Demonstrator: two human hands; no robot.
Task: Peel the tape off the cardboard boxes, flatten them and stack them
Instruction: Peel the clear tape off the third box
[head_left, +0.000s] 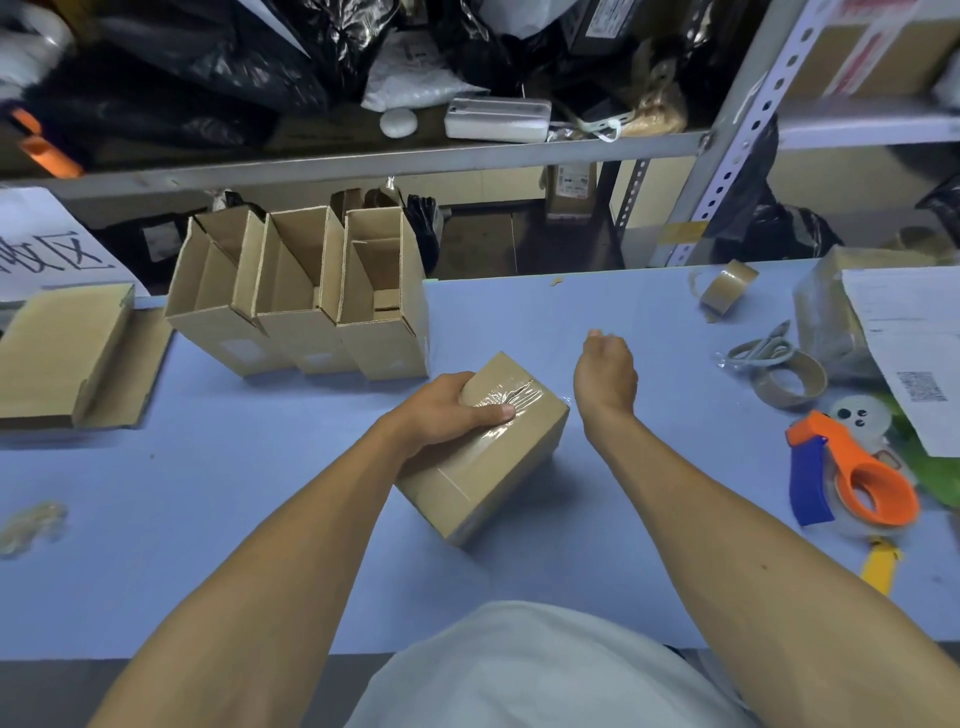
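Note:
A small sealed cardboard box (498, 457) lies on the blue table (260, 519) in the middle, with clear tape wrinkled across its top. My left hand (447, 410) grips the box's far left corner, thumb pressed on the tape. My right hand (608, 374) hovers just right of the box, fingers loosely curled and turned away; I cannot see whether it holds a tape strip. Three open boxes (311, 296) stand in a row at the back. A flattened box (67, 353) lies at the far left.
An orange and blue tape dispenser (852, 473), tape rolls (789, 379), scissors (758, 348) and papers (909, 343) crowd the right side. A crumpled tape wad (31, 525) lies at the left. Metal shelving with black bags stands behind the table.

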